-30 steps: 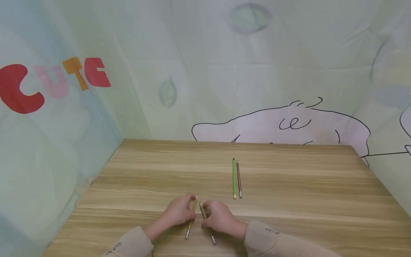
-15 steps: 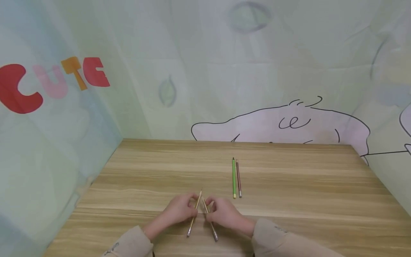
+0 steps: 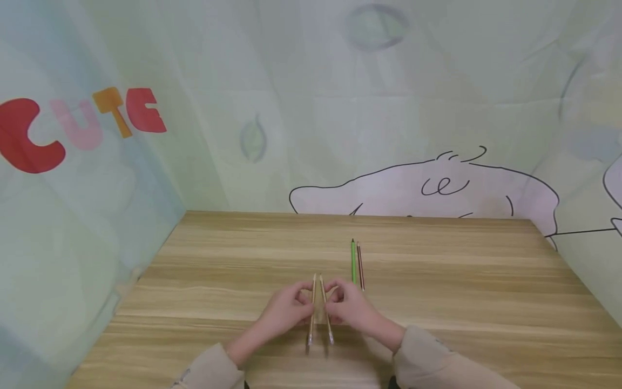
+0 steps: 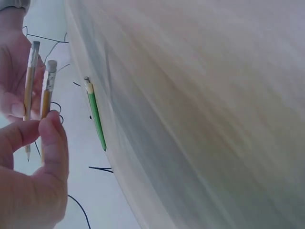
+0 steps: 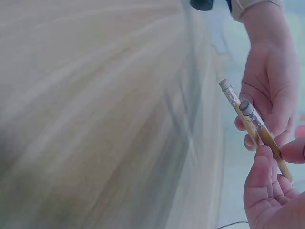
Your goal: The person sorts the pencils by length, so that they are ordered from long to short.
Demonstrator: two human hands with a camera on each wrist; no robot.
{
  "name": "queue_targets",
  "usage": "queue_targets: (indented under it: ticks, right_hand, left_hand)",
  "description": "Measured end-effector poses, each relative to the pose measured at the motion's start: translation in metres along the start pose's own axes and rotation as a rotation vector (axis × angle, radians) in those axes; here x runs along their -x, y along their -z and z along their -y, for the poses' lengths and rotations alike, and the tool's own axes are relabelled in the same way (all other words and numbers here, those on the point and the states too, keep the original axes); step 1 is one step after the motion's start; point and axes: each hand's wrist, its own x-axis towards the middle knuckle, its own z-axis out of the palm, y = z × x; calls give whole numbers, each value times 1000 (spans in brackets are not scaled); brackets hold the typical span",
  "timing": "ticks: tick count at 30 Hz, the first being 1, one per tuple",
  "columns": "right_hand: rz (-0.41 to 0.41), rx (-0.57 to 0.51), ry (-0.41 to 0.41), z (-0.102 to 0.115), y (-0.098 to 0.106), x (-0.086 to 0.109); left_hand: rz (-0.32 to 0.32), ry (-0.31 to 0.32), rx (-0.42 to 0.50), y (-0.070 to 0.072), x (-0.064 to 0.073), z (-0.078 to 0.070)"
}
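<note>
My left hand (image 3: 289,308) pinches a yellow pencil (image 3: 312,319) between thumb and fingers, its tip pointing away from me. A second yellow pencil (image 3: 326,316) is pinched in my right hand (image 3: 355,308). Both are raised over the table, close side by side, with the tips nearer together than the eraser ends. In the left wrist view, the left pencil's eraser (image 4: 51,66) and metal band show above my fingertips, and its tip is hidden behind them. The right wrist view shows the right pencil's dark eraser (image 5: 246,108) sticking out past my fingers.
A green pencil (image 3: 353,262) and a dark red pencil (image 3: 360,265) lie side by side on the wooden table (image 3: 218,270), just beyond my right hand. Printed curtains (image 3: 218,108) stand along the table's back and sides.
Both hands have lifted the yellow pencils off the table and moved them forward and to the right. The two pencils have turned more nearly parallel. The green and dark red pencils have stayed put.
</note>
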Motion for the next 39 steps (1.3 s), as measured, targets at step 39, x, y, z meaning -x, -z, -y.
queue_targets:
  ticks: [39]
  right_hand:
    - [7,-112,-9,-22,27,22]
  left_hand:
    - [51,-19,140,-36,-9,-15]
